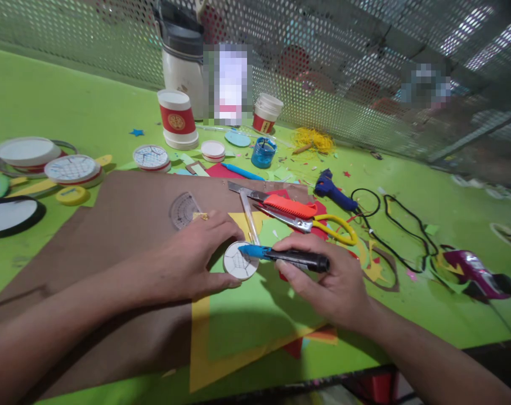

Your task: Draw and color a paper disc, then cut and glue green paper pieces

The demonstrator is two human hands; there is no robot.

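Note:
My left hand [205,247] steadies a small round white disc [233,268] between thumb and fingers. Dark lines on the disc form a football-like pattern, with some hatching in the middle. In my right hand [327,275] is a blue and black marker [295,259], its blue end over the top of the disc. Whether the tip touches the surface is hard to make out. Beneath the hands lie green paper [255,332] and yellow paper [200,349], partly over a brown sheet [124,219]. A clear protractor [183,211] rests just beyond my left hand.
Past my right hand lie an orange cutter [289,206], yellow-handled scissors [335,225], a blue glue gun [335,188] and a purple tool [475,273] with black cords. Patterned lids [151,157], a red-white cup [175,119], a blue jar [264,152] and a jug [182,73] stand behind.

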